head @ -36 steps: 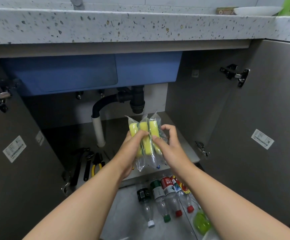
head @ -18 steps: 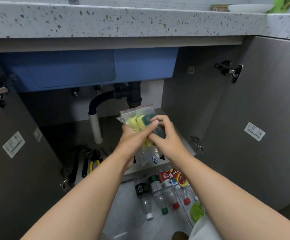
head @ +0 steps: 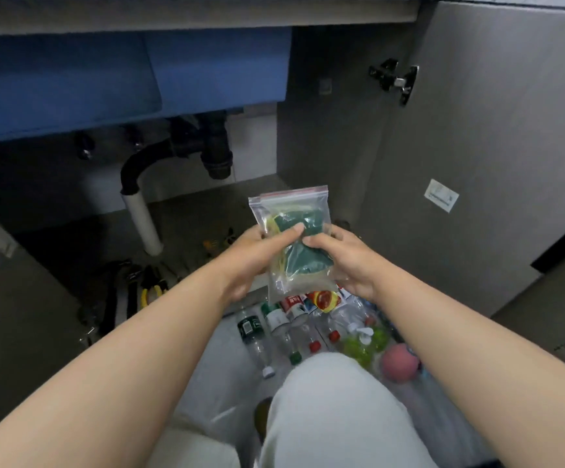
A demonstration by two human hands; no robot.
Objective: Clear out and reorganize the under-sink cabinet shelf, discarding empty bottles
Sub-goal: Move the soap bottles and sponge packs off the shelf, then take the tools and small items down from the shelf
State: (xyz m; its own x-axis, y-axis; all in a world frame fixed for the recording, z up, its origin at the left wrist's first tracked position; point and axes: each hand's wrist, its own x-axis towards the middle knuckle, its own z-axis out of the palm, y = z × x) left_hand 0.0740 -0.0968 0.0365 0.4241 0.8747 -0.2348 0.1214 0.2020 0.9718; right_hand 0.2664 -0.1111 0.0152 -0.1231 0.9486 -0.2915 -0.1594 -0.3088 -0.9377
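The person holds a clear zip bag [head: 294, 211] in both hands in front of the open cabinet, above the near edge of the shelf [head: 186, 228]. The left hand [head: 254, 255] grips the bag's left side and the right hand [head: 348, 261] its right side, each with the thumb pressed on the front; the fingers behind the bag are hidden. Inside the bag are green-and-yellow sponges [head: 308, 261], crumpled together so their number is unclear.

Below the bag, a row of plastic bottles [head: 276, 320] lies on the floor with caps pointing near. Their far ends are covered by the bag and right hand, and the rightmost ones pass under the right forearm. A green bottle [head: 362, 347] and a pink round thing [head: 399, 363] lie near them, partly cut off by the person's knee [head: 335, 400].

On the shelf's near left part lie dark tools [head: 118, 298], blurred, beside yellow-handled pliers [head: 149, 292]. A small yellowish item just behind the left hand is too blurred to name. The drain pipe [head: 142, 211] stands farther back, under the blue basin [head: 122, 79].
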